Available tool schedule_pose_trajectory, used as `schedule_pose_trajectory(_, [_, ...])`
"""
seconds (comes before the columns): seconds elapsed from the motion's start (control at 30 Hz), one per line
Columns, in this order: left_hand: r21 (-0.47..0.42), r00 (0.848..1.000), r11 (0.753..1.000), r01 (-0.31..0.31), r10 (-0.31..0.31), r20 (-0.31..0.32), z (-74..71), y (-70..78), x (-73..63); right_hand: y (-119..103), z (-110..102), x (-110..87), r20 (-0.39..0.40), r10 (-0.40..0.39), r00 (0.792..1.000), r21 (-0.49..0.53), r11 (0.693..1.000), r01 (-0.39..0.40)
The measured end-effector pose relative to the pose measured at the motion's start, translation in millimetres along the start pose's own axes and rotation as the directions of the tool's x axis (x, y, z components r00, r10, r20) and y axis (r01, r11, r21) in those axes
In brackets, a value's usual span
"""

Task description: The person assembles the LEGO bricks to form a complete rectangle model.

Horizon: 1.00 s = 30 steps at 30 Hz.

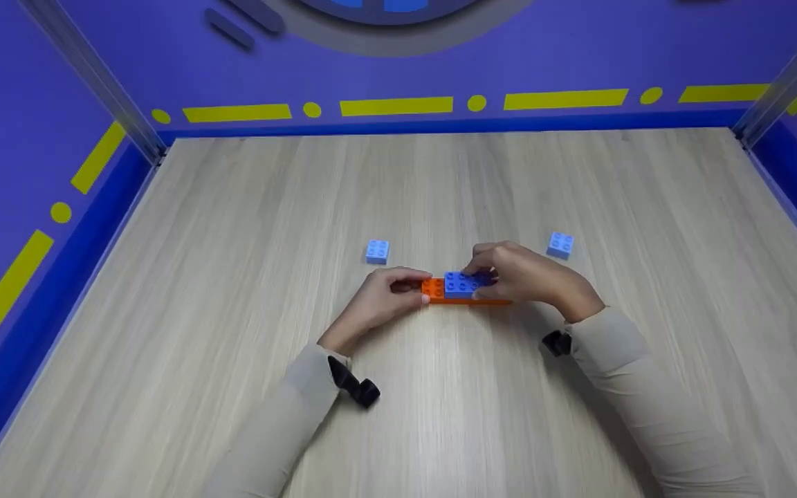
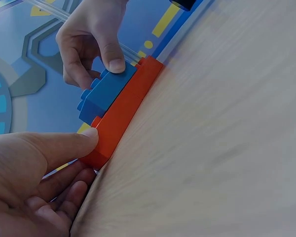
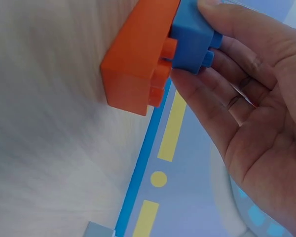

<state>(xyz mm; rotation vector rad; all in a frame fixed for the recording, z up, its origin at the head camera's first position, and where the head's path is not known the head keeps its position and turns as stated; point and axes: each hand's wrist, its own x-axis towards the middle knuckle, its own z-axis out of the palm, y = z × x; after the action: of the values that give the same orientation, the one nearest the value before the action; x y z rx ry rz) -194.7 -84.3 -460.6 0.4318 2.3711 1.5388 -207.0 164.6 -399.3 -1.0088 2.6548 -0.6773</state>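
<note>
A long orange toy building brick (image 1: 433,288) lies on the table, studs up. My left hand (image 1: 379,299) pinches its left end between thumb and fingers. On top of it sits a shorter blue brick (image 1: 459,285), leaving orange studs bare at both ends. My right hand (image 1: 526,273) grips the blue brick from the right, thumb on the near side and fingers on the far side. In the left wrist view, the blue brick (image 2: 108,91) rests along the top of the orange brick (image 2: 126,116); whether it is fully pressed down I cannot tell.
Two small light blue bricks lie beyond the hands, one at the left (image 1: 378,252) and one at the right (image 1: 560,245). Blue walls with yellow marks (image 1: 396,106) bound the wood-grain table (image 1: 267,207) at the back and sides.
</note>
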Motion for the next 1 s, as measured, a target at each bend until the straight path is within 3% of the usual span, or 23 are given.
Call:
schedule_pose_trajectory(0.43, [0.013,1.000,1.000,0.023,-0.023,0.010,0.6,1.2,0.1,3.4,-0.9,-0.8,0.037,0.047,0.998,0.047,0.998,-0.049])
schedule_pose_trajectory(0.73, [0.047,0.994,0.999,0.012,-0.017,0.107,-13.0,10.2,-1.3,3.5,-1.9,-0.2,0.056,0.082,0.995,0.073,0.994,-0.086])
schedule_pose_trajectory(0.83, [0.096,0.995,0.995,-0.014,0.005,0.096,-21.5,14.5,-1.9,3.3,-2.2,-0.1,0.058,0.087,0.995,0.084,0.992,-0.092])
schedule_pose_trajectory(1.0, [0.191,0.996,0.978,-0.086,0.083,0.025,-37.4,18.6,-2.1,5.1,-2.2,-1.2,0.049,0.062,0.997,0.096,0.993,-0.067])
